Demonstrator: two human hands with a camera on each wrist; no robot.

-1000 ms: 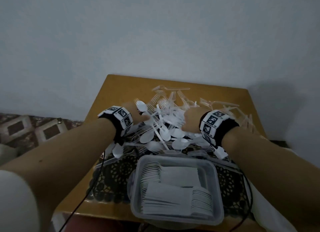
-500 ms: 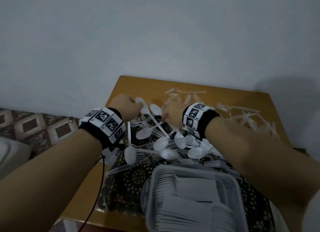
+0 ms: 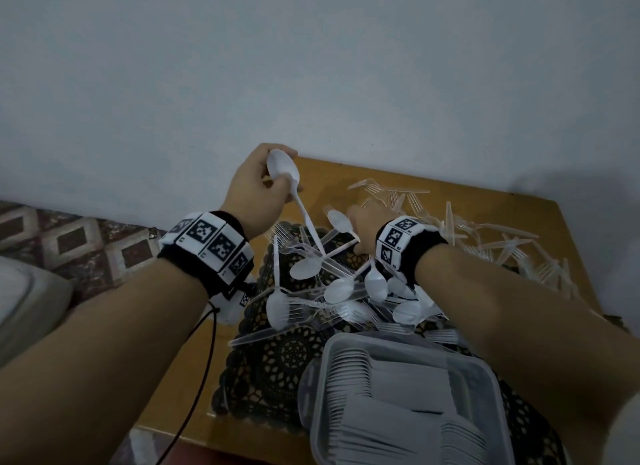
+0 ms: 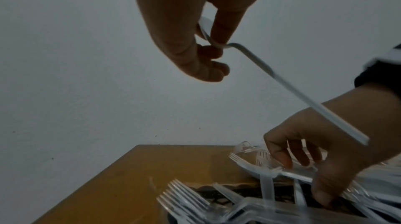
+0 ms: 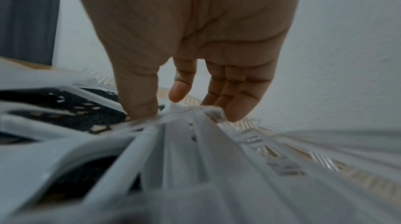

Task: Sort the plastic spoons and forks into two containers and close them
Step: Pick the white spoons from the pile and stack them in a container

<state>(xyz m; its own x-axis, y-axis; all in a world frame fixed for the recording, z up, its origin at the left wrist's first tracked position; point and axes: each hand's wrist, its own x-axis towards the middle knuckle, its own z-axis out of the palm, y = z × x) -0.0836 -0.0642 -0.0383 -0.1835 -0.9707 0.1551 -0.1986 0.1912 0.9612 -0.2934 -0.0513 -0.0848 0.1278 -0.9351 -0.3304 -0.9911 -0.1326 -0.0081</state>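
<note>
We find the counter [image 3: 194,388] carrying a loose pile of cutlery [image 3: 332,291] across its middle and far right, with the container [image 3: 408,405] nearest the body, already holding stacked white pieces. The left hand [image 3: 258,190] is raised above the pile's far-left side, fingers curled round the bowl of a white spoon [image 3: 294,187]; its handle slopes down and rightward towards the pile, so in our judgement the long axis must be turned to match the rows before it goes into the container below and to the right. The right hand [image 3: 362,230] is down in the pile, thumb and fingers closing on a white fork [image 3: 339,222], though the hold is not clearly shown.
</note>
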